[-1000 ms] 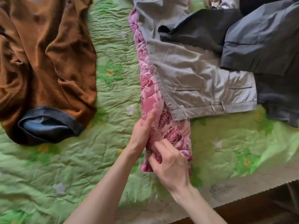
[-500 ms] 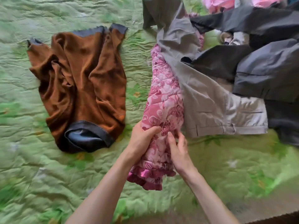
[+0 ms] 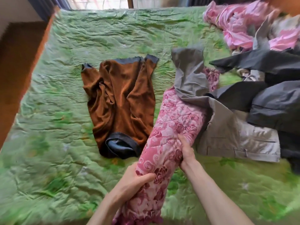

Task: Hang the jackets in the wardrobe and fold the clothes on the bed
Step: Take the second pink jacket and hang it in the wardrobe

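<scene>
1. While both my hands are on the pink quilt (image 3: 170, 137), it lies as a long roll at the near edge of the bed (image 3: 65, 159), its far end tucked under the grey trousers (image 3: 227, 135).
2. My left hand (image 3: 131, 185) grips the roll low down, thumb across the top and fingers curled under it.
3. My right hand (image 3: 186, 151) grips it higher up on the right side, fingers dug into the padding.
4. I judge the quilt soft and puffy, light for its bulk, and not slippery; the stitched surface gives the fingers purchase.
5. Being limp, it will sag wherever it is unsupported, so two holds spread along its length suit it better than one at the frilled end near me.
6. The trousers draped over its far end will likely drag along if I pull; a slow draw toward me, or lifting them off first, seems wise.
7. Left of the roll, just beside it, the brown top (image 3: 120, 101) lies crumpled and unfolded.
8. Dark jackets (image 3: 267, 98) are heaped at the right, overlapping the trousers, with pink cloth (image 3: 235, 30) beyond them, blurred.
9. Nothing looks folded or hung yet, so I reckon the task is at an early stage.
</scene>
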Demonstrator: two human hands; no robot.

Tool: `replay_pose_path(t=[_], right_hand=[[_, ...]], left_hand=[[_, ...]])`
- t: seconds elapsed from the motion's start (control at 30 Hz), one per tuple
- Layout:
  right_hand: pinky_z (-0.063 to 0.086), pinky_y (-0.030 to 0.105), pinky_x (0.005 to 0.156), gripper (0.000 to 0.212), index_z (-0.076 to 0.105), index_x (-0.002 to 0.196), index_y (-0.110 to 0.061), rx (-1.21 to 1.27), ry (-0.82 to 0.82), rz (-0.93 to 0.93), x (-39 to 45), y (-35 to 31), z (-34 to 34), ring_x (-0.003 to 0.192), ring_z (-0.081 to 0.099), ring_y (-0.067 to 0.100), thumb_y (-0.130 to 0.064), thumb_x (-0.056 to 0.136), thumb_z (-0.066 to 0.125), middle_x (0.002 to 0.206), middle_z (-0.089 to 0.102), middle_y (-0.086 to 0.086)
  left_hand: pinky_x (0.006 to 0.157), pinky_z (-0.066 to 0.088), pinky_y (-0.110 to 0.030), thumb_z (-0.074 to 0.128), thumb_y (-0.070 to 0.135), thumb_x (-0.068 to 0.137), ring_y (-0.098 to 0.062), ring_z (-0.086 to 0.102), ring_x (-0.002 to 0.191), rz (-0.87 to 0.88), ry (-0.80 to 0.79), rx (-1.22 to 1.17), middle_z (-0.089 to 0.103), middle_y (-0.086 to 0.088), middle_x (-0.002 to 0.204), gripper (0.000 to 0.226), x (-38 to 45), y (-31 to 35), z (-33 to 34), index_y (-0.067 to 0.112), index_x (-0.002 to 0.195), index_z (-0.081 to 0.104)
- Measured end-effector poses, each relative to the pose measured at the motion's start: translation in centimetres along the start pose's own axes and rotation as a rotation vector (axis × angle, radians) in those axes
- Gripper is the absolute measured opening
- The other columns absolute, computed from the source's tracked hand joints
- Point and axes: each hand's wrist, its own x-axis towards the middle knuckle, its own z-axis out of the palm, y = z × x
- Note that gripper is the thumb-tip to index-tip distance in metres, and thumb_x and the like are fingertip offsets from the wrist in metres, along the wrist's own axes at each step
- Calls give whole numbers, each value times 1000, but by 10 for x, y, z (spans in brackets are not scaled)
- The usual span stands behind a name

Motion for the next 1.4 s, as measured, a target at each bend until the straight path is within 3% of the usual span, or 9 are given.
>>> replay_pose_path(t=[0.1, 0.2, 0.33, 0.57, 0.7, 0.83, 1.0, 1.13, 1.4], right_hand=[[58, 37, 88, 56, 56, 115, -8, -114, 137, -147, -25, -2, 7, 92, 69, 24, -34, 76, 88, 104, 70, 8], [46, 28, 105, 93, 53, 141, -7, -286, 117, -358, -49, 3, 7, 123, 61, 20, -39, 62, 89, 134, 61, 4], [49, 34, 111, 66, 56, 138, -18, -523, -43, -455, -85, 28, -1, 117, 66, 5, -23, 81, 89, 129, 69, -7], [48, 13, 100, 71, 54, 138, -45, -949, -386, -487, -119, 34, -25, 113, 61, -16, -59, 75, 85, 117, 70, -32], [43, 24, 113, 79, 57, 135, -34, -674, -344, -269, -117, 18, -30, 120, 63, -1, -84, 75, 66, 130, 69, -15], [47, 50, 112, 99, 64, 138, -15, -279, -170, -99, -82, -20, -27, 116, 71, 30, -91, 74, 59, 126, 74, 9], [43, 58, 113, 83, 62, 135, -11, 23, -235, 88, -47, -75, -7, 125, 63, 43, -78, 88, 52, 133, 67, 24], [63, 39, 76, 65, 62, 134, -3, -153, -121, -22, -48, -73, 22, 102, 75, 34, -37, 83, 83, 118, 73, 20], [57, 50, 101, 79, 54, 143, -34, -260, -227, -344, -112, -70, 70, 114, 71, 23, -45, 69, 80, 132, 68, 2]], left_hand=[[85, 55, -22, 80, 14, 90, -11, 75, 101, -33, 49, 91, 80, 3, 108, 29, -4, -19, -11, 18, 117, 72], [74, 51, -13, 75, 39, 94, -13, 69, 100, -87, 229, 70, 72, -4, 112, 36, 11, -18, -10, 20, 121, 63], [81, 49, -24, 63, 50, 99, -13, 65, 103, -121, 340, 70, 62, -1, 125, 62, 54, 6, -9, 15, 146, 46], [112, 47, -41, 85, 70, 66, -25, 63, 125, -304, 281, 80, 62, -7, 138, 118, 117, 45, -14, 4, 152, 39], [93, 62, -43, 96, 37, 63, -18, 77, 94, -265, 241, 31, 81, -2, 94, 48, 116, 53, -8, 7, 99, 81], [78, 59, -20, 86, 20, 83, -11, 75, 93, -161, 71, 41, 81, -3, 101, 23, 94, 79, -3, 11, 103, 82], [101, 56, -35, 85, 18, 82, -23, 73, 111, -145, -121, 14, 79, -9, 114, 32, 51, 95, -35, 12, 114, 80], [103, 56, -36, 81, 13, 86, -26, 74, 111, -167, -152, 33, 79, -11, 114, 27, 17, 101, -75, 11, 113, 81], [90, 52, -25, 80, 44, 87, -7, 63, 111, -173, 106, 362, 64, 3, 128, 55, -9, 108, -106, 18, 129, 56]])
